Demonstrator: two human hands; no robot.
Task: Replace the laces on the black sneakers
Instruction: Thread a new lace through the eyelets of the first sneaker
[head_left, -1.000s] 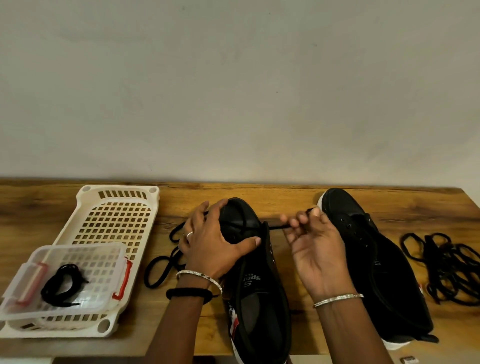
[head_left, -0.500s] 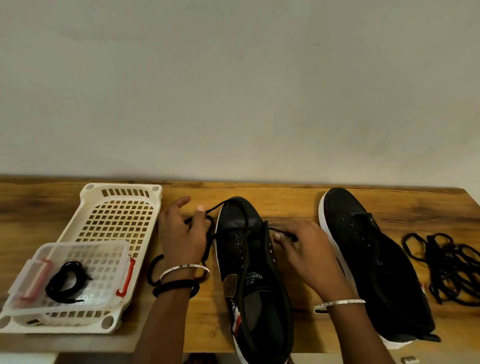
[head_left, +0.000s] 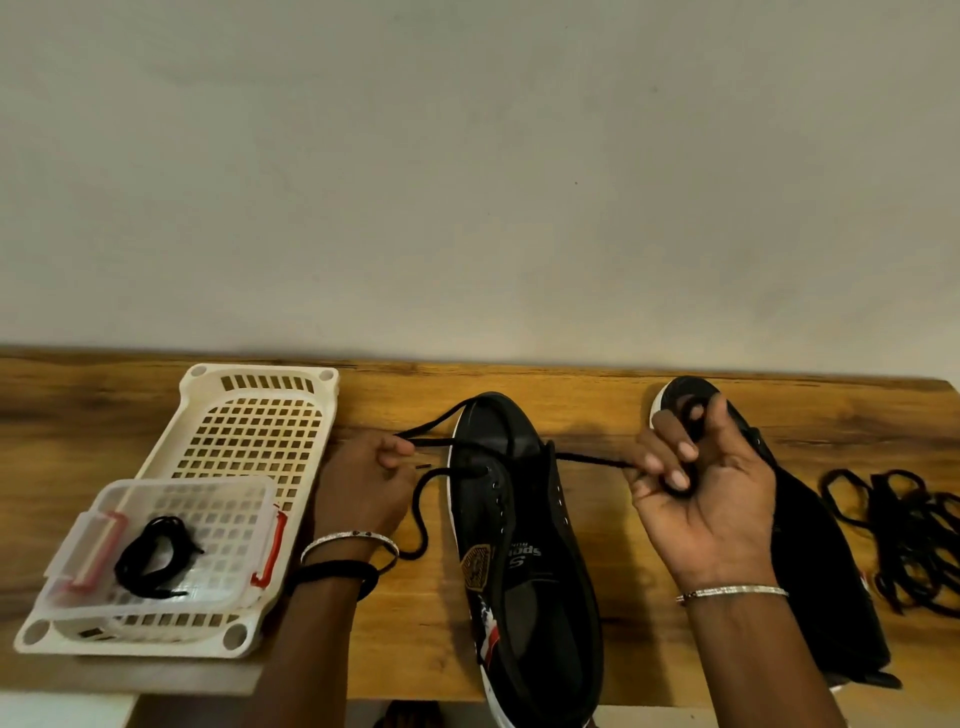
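From my feed I see the near sneaker (head_left: 524, 551) lying on the wooden desk (head_left: 415, 629) in the middle of the view, toe pointing away toward the pale wall (head_left: 467, 182), with a black lace (head_left: 587, 458) passing through its eyelets nearest the toe. The left hand (head_left: 363, 483) sits just beside the shoe's left edge, fingers curled in and pinching the lace strands that come out on that side; one strand runs up over the toe, and another droops in a loop toward the wrist. The right hand (head_left: 706, 493) is on the other side, palm turned toward me, fingers curled round the lace's other end, which stretches taut between the shoe and the hand (it looks wrapped over a finger, though I can't tell how many turns). That hand covers part of the toe of the second sneaker (head_left: 815, 566), which lies parallel to the first on the right. Further right, near the desk's edge, lies a loose pile of black laces (head_left: 904, 540). On the left side a white perforated tray (head_left: 260, 370) rests on the desk, and a clear box with red clasps (head_left: 192, 481) sits on its near end with a coiled black lace (head_left: 156, 551) inside. Each wrist carries a silver bangle (head_left: 732, 591), and the left also wears a black band (head_left: 337, 571).
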